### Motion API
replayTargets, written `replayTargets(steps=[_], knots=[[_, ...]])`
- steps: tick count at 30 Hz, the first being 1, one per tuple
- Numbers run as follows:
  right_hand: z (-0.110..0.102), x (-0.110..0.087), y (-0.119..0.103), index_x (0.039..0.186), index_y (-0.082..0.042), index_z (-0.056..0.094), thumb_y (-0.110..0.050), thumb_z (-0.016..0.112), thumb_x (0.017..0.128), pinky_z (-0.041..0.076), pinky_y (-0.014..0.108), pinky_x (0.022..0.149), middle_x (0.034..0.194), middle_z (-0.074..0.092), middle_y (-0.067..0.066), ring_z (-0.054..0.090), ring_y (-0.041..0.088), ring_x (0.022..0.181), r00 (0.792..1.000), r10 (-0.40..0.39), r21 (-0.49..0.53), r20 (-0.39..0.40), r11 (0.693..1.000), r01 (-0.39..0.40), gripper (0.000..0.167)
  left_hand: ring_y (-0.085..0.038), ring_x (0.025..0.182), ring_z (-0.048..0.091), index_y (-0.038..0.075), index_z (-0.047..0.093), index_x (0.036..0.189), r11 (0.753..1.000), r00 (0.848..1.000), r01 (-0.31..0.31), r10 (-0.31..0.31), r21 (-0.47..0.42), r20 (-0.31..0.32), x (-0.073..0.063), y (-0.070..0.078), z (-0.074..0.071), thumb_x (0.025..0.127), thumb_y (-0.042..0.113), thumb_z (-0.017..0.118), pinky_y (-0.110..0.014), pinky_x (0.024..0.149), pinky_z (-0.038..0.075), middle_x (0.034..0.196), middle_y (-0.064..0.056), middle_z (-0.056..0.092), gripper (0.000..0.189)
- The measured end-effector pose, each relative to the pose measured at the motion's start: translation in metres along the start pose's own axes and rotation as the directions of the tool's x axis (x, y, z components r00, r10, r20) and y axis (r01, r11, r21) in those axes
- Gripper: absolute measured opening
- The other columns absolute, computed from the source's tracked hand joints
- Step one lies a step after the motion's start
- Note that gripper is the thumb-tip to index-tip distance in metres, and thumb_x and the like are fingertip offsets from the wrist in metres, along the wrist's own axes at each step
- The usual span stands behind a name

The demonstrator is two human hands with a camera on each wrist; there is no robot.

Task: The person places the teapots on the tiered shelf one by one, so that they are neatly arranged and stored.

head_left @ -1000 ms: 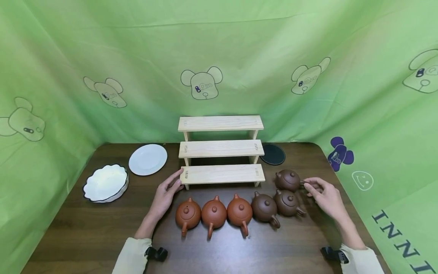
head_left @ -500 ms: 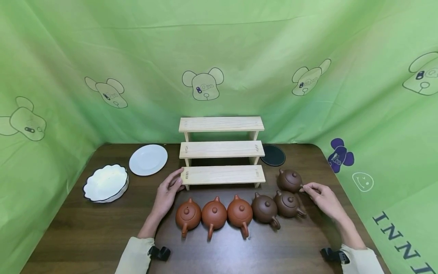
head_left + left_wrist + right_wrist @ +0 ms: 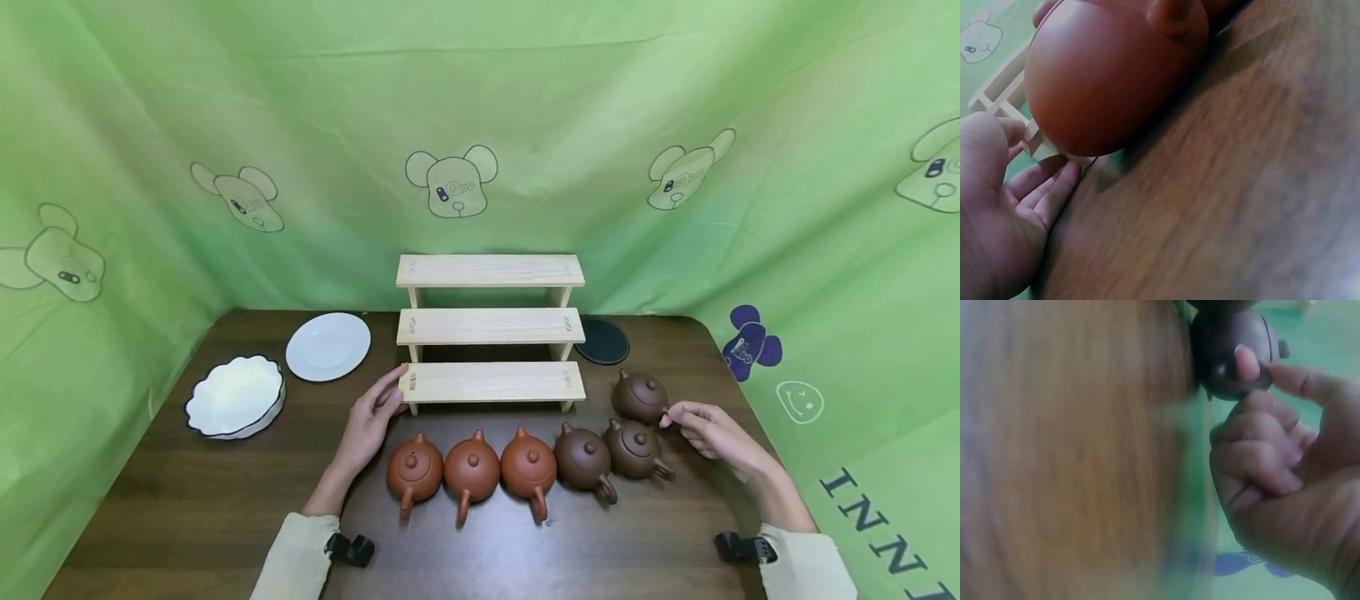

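Pinching the handle (image 3: 1264,376) of the back dark teapot (image 3: 640,400), the right hand (image 3: 708,433) is using its thumb and one finger, which is poking through the loop, while the other fingers are curling in. That pot is standing on the table (image 3: 600,554), right of the wooden steps (image 3: 491,383). It is sitting so close behind another dark pot (image 3: 634,452) that I cannot tell if they are touching. With the hold being all on one side, a lift could be tipping it, and the lid (image 3: 646,386) could be sliding off, since no hand is holding it. A sideways tug could be bumping its neighbour. The left hand (image 3: 367,427) is touching the lowest step's left end, its fingers loose, so a hard push could be shoving the steps crooked or knocking the near red pot (image 3: 414,473)
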State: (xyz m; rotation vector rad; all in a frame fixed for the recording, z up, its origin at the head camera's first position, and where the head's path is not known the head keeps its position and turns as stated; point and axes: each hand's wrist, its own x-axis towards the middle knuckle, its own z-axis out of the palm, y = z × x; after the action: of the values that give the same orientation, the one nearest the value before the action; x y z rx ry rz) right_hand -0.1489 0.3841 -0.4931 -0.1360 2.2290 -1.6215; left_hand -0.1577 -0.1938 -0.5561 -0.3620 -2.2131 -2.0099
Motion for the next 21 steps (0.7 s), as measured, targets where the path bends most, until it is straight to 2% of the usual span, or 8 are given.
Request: replayTargets(steps=[3, 5, 8, 10, 13, 19, 21], knots=[[-0.005, 0.0, 0.002, 0.106, -0.012, 0.076, -0.011, 0.043, 0.12, 0.012, 0.038, 0.046, 0.072, 0.046, -0.013, 0.032, 0.001, 0.057, 0.998, -0.013, 0.052, 0.067, 0.999, 0.009, 0.036, -0.004, 0.129, 0.066, 0.005, 0.058, 0.162, 1.0, 1.0, 0.001, -0.001, -0.014, 0.012, -0.001, 0.01, 0.001, 0.118, 0.021, 0.058, -0.02, 0.099, 0.062, 0.165, -0.023, 0.053, 0.047], [-0.007, 0.0, 0.003, 0.105, -0.016, 0.077, -0.013, 0.044, 0.121, 0.011, 0.039, 0.047, 0.074, 0.05, -0.013, 0.033, 0.0, 0.057, 0.996, -0.013, 0.062, 0.089, 0.998, 0.007, 0.037, -0.005, 0.13, 0.066, 0.005, 0.057, 0.162, 1.0, 1.0, -0.01, 0.01, -0.027, 0.017, -0.001, 0.009, 0.0, 0.118, 0.021, 0.058, -0.021, 0.099, 0.063, 0.165, -0.023, 0.053, 0.047], [-0.008, 0.001, 0.005, 0.106, -0.017, 0.078, -0.013, 0.046, 0.12, 0.01, 0.041, 0.049, 0.076, 0.052, -0.014, 0.03, 0.002, 0.056, 0.993, -0.022, 0.094, 0.114, 0.996, 0.011, 0.036, -0.008, 0.131, 0.067, 0.008, 0.058, 0.162, 0.999, 1.0, -0.021, 0.022, -0.04, 0.021, 0.001, -0.004, -0.003, 0.117, 0.021, 0.059, -0.023, 0.098, 0.063, 0.165, -0.019, 0.055, 0.046], [-0.008, 0.001, 0.006, 0.108, -0.017, 0.08, -0.011, 0.046, 0.12, 0.008, 0.042, 0.051, 0.077, 0.053, -0.015, 0.025, 0.005, 0.056, 0.99, -0.033, 0.137, 0.134, 0.991, 0.014, 0.037, -0.01, 0.131, 0.068, 0.012, 0.06, 0.161, 0.999, 1.0, 0.0, 0.001, -0.043, 0.02, 0.003, -0.015, -0.006, 0.117, 0.022, 0.06, -0.024, 0.099, 0.064, 0.165, -0.014, 0.057, 0.045], [-0.008, 0.002, 0.01, 0.112, -0.018, 0.084, -0.007, 0.045, 0.119, 0.004, 0.044, 0.053, 0.077, 0.054, -0.016, 0.018, 0.013, 0.056, 0.985, -0.057, 0.214, 0.162, 0.977, 0.021, 0.041, -0.009, 0.131, 0.068, 0.017, 0.06, 0.162, 0.999, 0.999, 0.029, -0.028, -0.037, 0.027, 0.005, -0.024, -0.009, 0.117, 0.024, 0.061, -0.024, 0.1, 0.064, 0.165, -0.01, 0.057, 0.045], [-0.007, 0.002, 0.014, 0.119, -0.021, 0.087, -0.003, 0.042, 0.119, 0.0, 0.044, 0.054, 0.073, 0.05, -0.018, 0.01, 0.023, 0.059, 0.975, -0.113, 0.304, 0.19, 0.951, 0.051, 0.049, -0.012, 0.132, 0.068, 0.008, 0.059, 0.161, 0.998, 0.998, -0.049, 0.05, -0.049, 0.024, 0.002, -0.013, -0.005, 0.117, 0.023, 0.061, -0.025, 0.097, 0.065, 0.164, -0.02, 0.056, 0.047], [-0.007, 0.002, 0.015, 0.12, -0.02, 0.087, -0.002, 0.041, 0.119, 0.001, 0.043, 0.055, 0.073, 0.052, -0.018, 0.009, 0.024, 0.06, 0.973, -0.125, 0.332, 0.191, 0.942, 0.056, 0.05, -0.011, 0.131, 0.068, 0.008, 0.059, 0.161, 0.998, 0.999, -0.051, 0.052, -0.039, 0.015, 0.002, -0.01, -0.003, 0.117, 0.022, 0.06, -0.024, 0.097, 0.064, 0.164, -0.019, 0.057, 0.046]])
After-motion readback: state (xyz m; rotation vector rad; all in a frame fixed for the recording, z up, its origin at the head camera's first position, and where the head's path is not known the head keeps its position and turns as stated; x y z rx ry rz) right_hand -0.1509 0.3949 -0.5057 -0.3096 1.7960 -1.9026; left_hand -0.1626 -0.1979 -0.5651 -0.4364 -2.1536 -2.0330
